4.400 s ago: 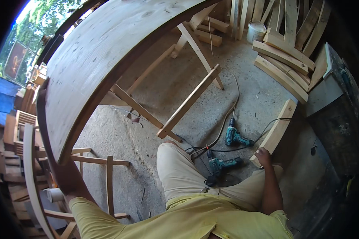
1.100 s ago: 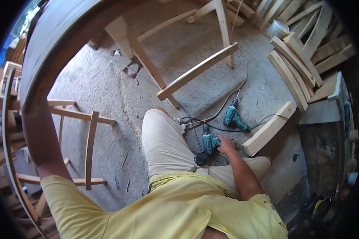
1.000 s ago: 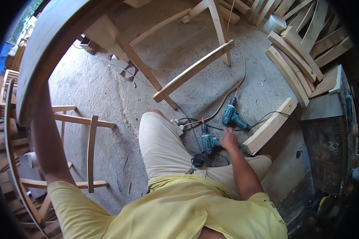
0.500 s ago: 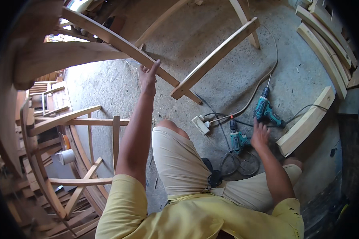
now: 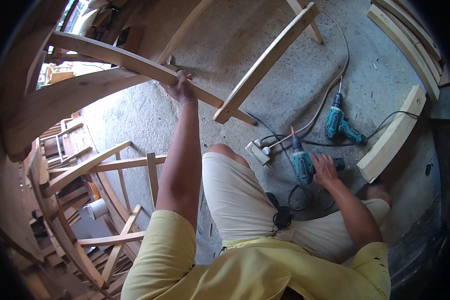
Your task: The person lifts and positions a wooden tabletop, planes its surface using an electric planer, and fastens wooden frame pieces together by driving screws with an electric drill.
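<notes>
My left hand (image 5: 181, 91) is closed round a long wooden rail (image 5: 130, 61), part of a frame that slants across the upper left. Near the rail's lower end, a second wooden bar (image 5: 267, 62) meets it at an angle. Down on the right, my right hand (image 5: 325, 170) wraps the handle of a teal power drill (image 5: 302, 166), whose orange-tipped bit points away from me. Part of that handle is hidden by my fingers. Another teal drill (image 5: 334, 122), with a long thin bit, lies on the floor just beyond.
A white power strip (image 5: 258, 153) with plugs sits on the concrete floor (image 5: 215, 135), cables looping around it. To the right lie a thick curved timber (image 5: 392, 135) and stacked curved pieces (image 5: 402, 47). Wooden frames (image 5: 105, 167) and a white bucket (image 5: 96, 209) stand left.
My right hand has closed on the nearer drill, which has shifted and tilted slightly. My left hand has slid up the rail and its fingers now wrap it. The view has shifted a little.
</notes>
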Action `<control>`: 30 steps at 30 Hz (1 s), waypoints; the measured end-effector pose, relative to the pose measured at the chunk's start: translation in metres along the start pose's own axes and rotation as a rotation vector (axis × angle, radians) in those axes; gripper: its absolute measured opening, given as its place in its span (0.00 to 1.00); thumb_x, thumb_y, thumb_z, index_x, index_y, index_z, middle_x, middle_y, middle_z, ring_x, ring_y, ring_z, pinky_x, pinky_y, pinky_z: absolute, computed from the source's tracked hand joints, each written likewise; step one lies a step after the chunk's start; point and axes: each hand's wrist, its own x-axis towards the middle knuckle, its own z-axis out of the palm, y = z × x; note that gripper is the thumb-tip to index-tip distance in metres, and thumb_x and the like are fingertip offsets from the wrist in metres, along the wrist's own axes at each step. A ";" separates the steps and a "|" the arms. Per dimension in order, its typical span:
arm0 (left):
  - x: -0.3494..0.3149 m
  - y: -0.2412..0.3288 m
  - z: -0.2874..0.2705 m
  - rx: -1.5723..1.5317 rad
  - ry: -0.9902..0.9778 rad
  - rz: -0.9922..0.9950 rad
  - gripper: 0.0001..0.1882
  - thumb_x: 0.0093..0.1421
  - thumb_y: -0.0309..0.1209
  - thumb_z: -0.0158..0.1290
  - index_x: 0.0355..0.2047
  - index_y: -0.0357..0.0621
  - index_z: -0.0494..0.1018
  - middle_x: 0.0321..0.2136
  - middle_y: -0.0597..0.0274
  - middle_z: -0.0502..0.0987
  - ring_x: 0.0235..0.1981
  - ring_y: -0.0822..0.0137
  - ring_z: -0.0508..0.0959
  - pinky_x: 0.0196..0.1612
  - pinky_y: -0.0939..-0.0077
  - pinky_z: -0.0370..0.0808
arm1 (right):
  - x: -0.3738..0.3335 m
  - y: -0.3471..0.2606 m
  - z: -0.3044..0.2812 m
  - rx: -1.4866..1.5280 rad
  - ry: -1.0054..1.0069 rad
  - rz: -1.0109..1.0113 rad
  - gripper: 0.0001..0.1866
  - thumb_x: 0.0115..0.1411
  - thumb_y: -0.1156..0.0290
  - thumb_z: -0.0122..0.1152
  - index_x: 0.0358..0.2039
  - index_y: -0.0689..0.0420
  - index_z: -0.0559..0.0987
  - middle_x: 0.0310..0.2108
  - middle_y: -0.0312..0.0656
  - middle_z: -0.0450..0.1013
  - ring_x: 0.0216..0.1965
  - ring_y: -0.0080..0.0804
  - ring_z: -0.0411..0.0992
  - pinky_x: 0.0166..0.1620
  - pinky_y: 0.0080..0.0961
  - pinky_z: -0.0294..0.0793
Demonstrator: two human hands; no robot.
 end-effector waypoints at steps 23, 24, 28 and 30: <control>0.001 -0.009 0.003 0.015 0.026 0.039 0.33 0.50 0.20 0.50 0.57 0.36 0.53 0.36 0.50 0.70 0.19 0.65 0.77 0.22 0.74 0.78 | 0.113 -0.169 -0.039 0.819 0.375 0.006 0.13 0.56 0.59 0.60 0.35 0.55 0.77 0.25 0.51 0.76 0.31 0.55 0.76 0.33 0.43 0.75; 0.000 -0.008 0.003 0.009 0.025 0.040 0.33 0.50 0.20 0.50 0.57 0.36 0.53 0.36 0.51 0.70 0.19 0.65 0.77 0.22 0.74 0.78 | 0.114 -0.168 -0.038 0.822 0.371 0.014 0.13 0.56 0.59 0.60 0.35 0.55 0.77 0.25 0.51 0.76 0.31 0.55 0.76 0.33 0.44 0.75; -0.002 -0.006 0.005 0.017 0.029 0.033 0.33 0.50 0.20 0.50 0.57 0.35 0.53 0.36 0.50 0.71 0.19 0.65 0.77 0.22 0.74 0.78 | 0.116 -0.166 -0.037 0.841 0.342 -0.001 0.13 0.56 0.59 0.60 0.35 0.55 0.77 0.26 0.51 0.76 0.32 0.55 0.76 0.33 0.44 0.75; -0.001 -0.007 0.005 0.017 0.032 0.035 0.33 0.50 0.20 0.50 0.57 0.35 0.53 0.36 0.50 0.71 0.19 0.65 0.77 0.22 0.74 0.78 | 0.117 -0.166 -0.037 0.849 0.349 0.002 0.13 0.55 0.60 0.61 0.35 0.55 0.77 0.26 0.52 0.77 0.32 0.55 0.76 0.33 0.44 0.75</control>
